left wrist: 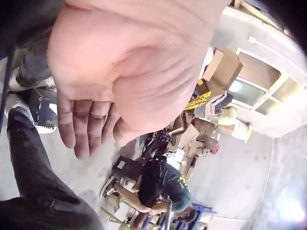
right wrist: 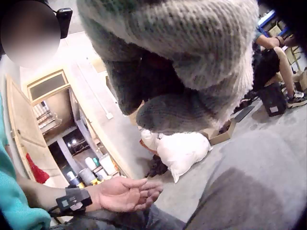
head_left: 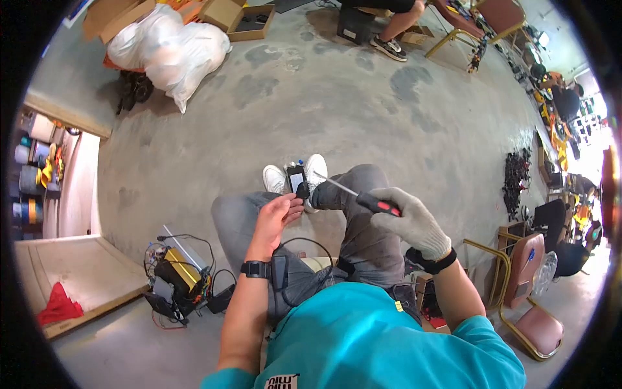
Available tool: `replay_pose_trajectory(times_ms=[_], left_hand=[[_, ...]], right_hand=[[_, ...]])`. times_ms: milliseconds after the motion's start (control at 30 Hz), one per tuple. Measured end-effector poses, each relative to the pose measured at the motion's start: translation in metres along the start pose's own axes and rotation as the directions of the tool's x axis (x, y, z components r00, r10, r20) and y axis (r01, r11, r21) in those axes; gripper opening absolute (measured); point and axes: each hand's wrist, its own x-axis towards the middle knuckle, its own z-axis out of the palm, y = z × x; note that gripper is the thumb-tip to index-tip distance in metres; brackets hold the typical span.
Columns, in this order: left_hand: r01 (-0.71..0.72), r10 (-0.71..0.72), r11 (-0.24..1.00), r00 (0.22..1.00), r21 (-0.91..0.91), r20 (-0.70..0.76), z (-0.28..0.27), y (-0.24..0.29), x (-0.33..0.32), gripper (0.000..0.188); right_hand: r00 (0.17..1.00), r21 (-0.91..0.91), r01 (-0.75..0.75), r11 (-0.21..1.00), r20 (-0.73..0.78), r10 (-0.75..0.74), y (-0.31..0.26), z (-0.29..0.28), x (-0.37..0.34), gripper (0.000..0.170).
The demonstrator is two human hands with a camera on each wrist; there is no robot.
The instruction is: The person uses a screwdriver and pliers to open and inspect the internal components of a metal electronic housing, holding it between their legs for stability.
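My bare left hand [head_left: 277, 220] is held palm up with its fingers loosely extended, and nothing lies on the palm [left wrist: 129, 72]. Just beyond its fingertips, a black device with a pale panel [head_left: 297, 179] stands between the white shoes; whether they touch is unclear. My right hand [head_left: 414, 223], in a grey knitted glove, grips the black and red handle of a screwdriver [head_left: 382, 204]. The metal shaft points up and left toward the shoes. In the right wrist view the glove [right wrist: 192, 52] hides most of the handle, and the left hand [right wrist: 125, 194] appears below it.
Wired electronics with a gold box [head_left: 183, 269] lie on the floor at left. White bags [head_left: 172, 55] and open cartons are at upper left. Chairs [head_left: 534, 327] stand at right, and another person [left wrist: 165, 184] sits across the room. A cable loops over my lap.
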Motion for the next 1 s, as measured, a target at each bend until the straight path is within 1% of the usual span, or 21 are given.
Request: replay_pose_trajectory(times_ms=[33,67,100,167,200,233,300,333,400,567,633,700,767,800,867,933,1000], left_hand=[[0.007,-0.002,0.997,0.998,-0.076,0.063,0.0,0.001,-0.003,0.038],[0.007,0.004,0.99,0.997,-0.14,0.08,-0.001,0.001,-0.005,0.039],[0.002,0.008,0.989,0.997,-0.149,0.071,-0.002,0.002,-0.006,0.039],[-0.021,0.049,0.973,0.992,-0.229,0.117,-0.006,0.005,-0.006,0.039],[-0.024,0.051,0.972,0.992,-0.234,0.111,-0.006,0.008,-0.006,0.039],[-0.029,0.063,0.972,0.988,-0.235,0.138,-0.007,0.011,-0.006,0.038],[-0.032,0.073,0.971,0.983,-0.237,0.167,-0.007,0.015,-0.005,0.037],[-0.026,0.072,0.973,0.978,-0.231,0.194,-0.007,0.017,-0.003,0.037],[-0.013,0.066,0.974,0.972,-0.227,0.225,-0.005,0.019,-0.001,0.037],[0.052,0.021,0.968,0.959,-0.246,0.284,-0.003,0.02,0.005,0.033],[0.06,0.013,0.968,0.957,-0.243,0.289,-0.003,0.02,0.006,0.031],[0.068,0.005,0.968,0.957,-0.243,0.291,-0.003,0.018,0.006,0.028],[0.051,0.013,0.969,0.966,-0.242,0.258,-0.003,0.017,0.005,0.022],[0.054,0.011,0.968,0.966,-0.244,0.257,-0.004,0.016,0.006,0.022],[0.054,0.02,0.96,0.966,-0.276,0.258,-0.007,0.014,0.007,0.016],[0.06,0.016,0.956,0.967,-0.286,0.256,-0.006,0.015,0.007,0.015],[0.064,0.014,0.954,0.967,-0.294,0.256,-0.006,0.016,0.006,0.014]], right_hand=[[0.999,-0.054,0.01,0.999,0.049,-0.007,0.0,0.006,0.0,0.048],[0.997,-0.087,-0.028,0.996,0.076,0.035,0.003,0.012,0.001,0.048],[0.996,-0.095,-0.026,0.995,0.087,0.034,0.003,0.017,0.001,0.048],[0.992,-0.086,-0.018,0.996,0.125,0.029,0.001,0.025,0.0,0.048],[0.99,-0.06,-0.01,0.998,0.138,0.019,0.0,0.028,0.0,0.048],[0.99,-0.062,-0.012,0.998,0.142,0.02,-0.003,0.029,-0.001,0.048],[0.983,-0.082,-0.062,0.995,0.17,0.076,-0.01,0.029,-0.002,0.047],[0.983,-0.083,-0.063,0.995,0.168,0.077,-0.013,0.029,-0.002,0.047],[0.981,-0.102,-0.046,0.994,0.181,0.064,-0.018,0.03,-0.003,0.047],[0.983,-0.095,-0.07,0.993,0.161,0.084,-0.016,0.03,-0.002,0.048],[0.984,-0.087,-0.07,0.994,0.157,0.083,-0.016,0.03,-0.001,0.049],[0.982,-0.07,-0.072,0.995,0.171,0.083,-0.02,0.03,-0.002,0.047],[0.98,-0.073,-0.08,0.994,0.174,0.092,-0.017,0.03,-0.001,0.047],[0.98,-0.076,-0.084,0.994,0.175,0.096,-0.016,0.03,-0.001,0.047],[0.978,-0.082,-0.098,0.992,0.177,0.111,-0.021,0.03,0.0,0.047],[0.975,-0.087,-0.114,0.99,0.179,0.128,-0.023,0.03,0.0,0.047],[0.979,-0.039,-0.085,0.996,0.18,0.091,-0.021,0.031,0.0,0.047]])
